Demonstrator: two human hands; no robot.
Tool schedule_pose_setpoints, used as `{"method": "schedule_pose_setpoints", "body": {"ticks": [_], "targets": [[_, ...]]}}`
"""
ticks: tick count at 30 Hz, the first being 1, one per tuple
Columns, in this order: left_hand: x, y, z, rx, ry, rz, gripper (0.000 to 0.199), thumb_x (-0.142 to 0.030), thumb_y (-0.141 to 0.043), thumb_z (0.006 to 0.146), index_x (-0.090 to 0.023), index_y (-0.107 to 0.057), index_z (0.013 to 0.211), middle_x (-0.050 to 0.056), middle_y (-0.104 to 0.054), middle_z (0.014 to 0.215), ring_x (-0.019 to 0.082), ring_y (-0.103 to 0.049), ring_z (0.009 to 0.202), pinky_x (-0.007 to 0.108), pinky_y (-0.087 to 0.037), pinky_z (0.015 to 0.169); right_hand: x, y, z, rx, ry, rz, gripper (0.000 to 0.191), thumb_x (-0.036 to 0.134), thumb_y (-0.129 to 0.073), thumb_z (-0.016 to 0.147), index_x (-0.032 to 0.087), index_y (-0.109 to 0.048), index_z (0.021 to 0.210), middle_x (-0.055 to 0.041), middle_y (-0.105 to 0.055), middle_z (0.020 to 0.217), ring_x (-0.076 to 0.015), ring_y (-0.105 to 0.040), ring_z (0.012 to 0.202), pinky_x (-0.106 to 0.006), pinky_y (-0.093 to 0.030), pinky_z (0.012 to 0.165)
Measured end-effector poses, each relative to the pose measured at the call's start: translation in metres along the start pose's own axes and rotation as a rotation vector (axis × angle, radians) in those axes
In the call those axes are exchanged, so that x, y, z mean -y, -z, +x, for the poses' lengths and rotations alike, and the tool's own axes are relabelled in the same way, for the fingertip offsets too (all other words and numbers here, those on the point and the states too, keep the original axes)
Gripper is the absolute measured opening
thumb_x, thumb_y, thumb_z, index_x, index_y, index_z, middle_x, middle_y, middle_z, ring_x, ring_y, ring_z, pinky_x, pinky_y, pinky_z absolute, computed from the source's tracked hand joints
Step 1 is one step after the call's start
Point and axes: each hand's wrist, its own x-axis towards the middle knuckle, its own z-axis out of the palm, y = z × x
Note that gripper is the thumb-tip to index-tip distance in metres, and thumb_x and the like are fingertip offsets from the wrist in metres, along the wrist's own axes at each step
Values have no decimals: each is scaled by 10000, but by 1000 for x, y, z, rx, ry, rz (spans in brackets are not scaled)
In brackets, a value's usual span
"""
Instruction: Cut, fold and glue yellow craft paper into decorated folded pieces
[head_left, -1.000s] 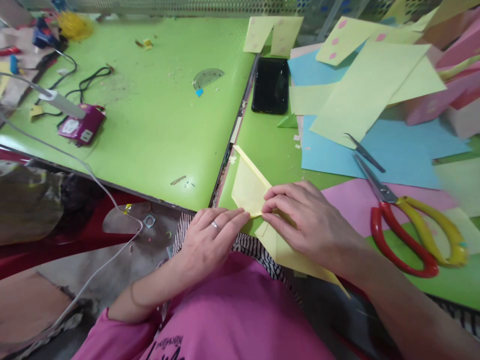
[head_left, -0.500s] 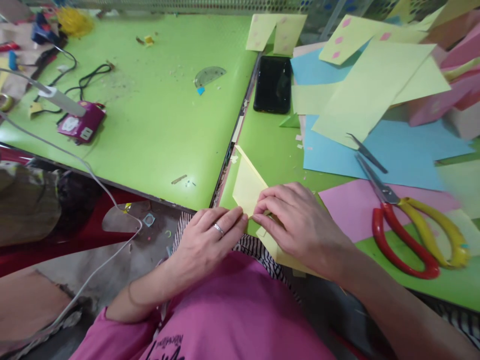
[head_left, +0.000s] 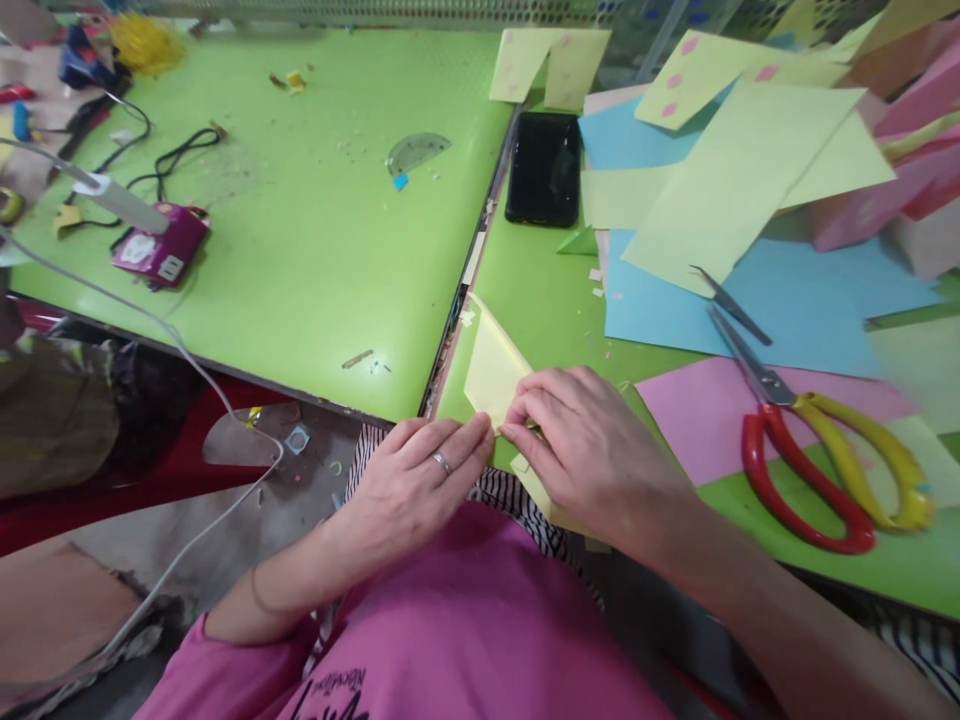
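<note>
A folded pale yellow paper [head_left: 491, 365] lies at the near edge of the green table, its pointed end toward the table seam. My left hand [head_left: 424, 470], with a ring on one finger, rests palm down with fingers together, their tips pressing the paper's lower corner. My right hand [head_left: 570, 430] pinches the paper's right part between thumb and curled fingers. Another yellow strip [head_left: 536, 490] hangs below my right hand, partly hidden by it.
Scissors [head_left: 772, 385] and tweezers [head_left: 731, 305] lie right, on pink and blue paper [head_left: 675, 300]. A black phone [head_left: 545, 168] lies ahead. On the left table are a protractor [head_left: 418, 152], a purple power adapter [head_left: 161, 245] and a white cable [head_left: 187, 350].
The view has shifted very slightly. My right hand's fingers have moved a little at the paper; my left hand stays almost in place.
</note>
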Motion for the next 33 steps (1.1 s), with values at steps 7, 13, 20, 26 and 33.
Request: {"method": "schedule_pose_setpoints", "body": {"ticks": [7, 13, 20, 26, 33], "targets": [[2, -4, -2, -12, 5, -7, 306, -121, -475, 983, -148, -608, 1257, 92, -656, 1327, 195, -623, 1102, 326, -511, 888, 3, 1, 0, 13, -21, -35, 241, 228, -438, 980, 162, -619, 835, -93, -634, 867, -216, -519, 788, -367, -371, 719], [2, -6, -4, -23, 17, -35, 331, -138, -500, 981, -183, -584, 1298, 67, -660, 1325, 187, -615, 1113, 324, -491, 933, 2, 1, 1, -23, -19, -10, 231, 224, -452, 971, 160, -614, 819, -93, -638, 860, -220, -520, 791, -366, -396, 737], [3, -8, -5, -41, -18, -5, 328, -123, -474, 991, -168, -589, 1295, 58, -656, 1333, 175, -618, 1094, 318, -489, 931, 1, 0, 0, -28, 13, -21, 206, 191, -475, 965, 154, -618, 820, -89, -637, 861, -217, -536, 796, -360, -404, 749], [5, -9, -4, -58, -40, 6, 313, -112, -487, 984, -148, -600, 1274, 54, -656, 1334, 181, -617, 1087, 319, -484, 911, -7, 3, -2, -27, 37, 68, 184, 190, -482, 972, 148, -630, 871, -85, -643, 920, -212, -533, 852, -357, -412, 789], [2, -9, -4, -66, -33, 13, 369, -177, -527, 977, -145, -566, 1342, 68, -675, 1299, 192, -597, 1073, 328, -460, 926, -14, 2, -4, -69, 103, 31, 186, 189, -504, 968, 152, -651, 860, -79, -661, 927, -211, -547, 893, -359, -416, 810]]}}
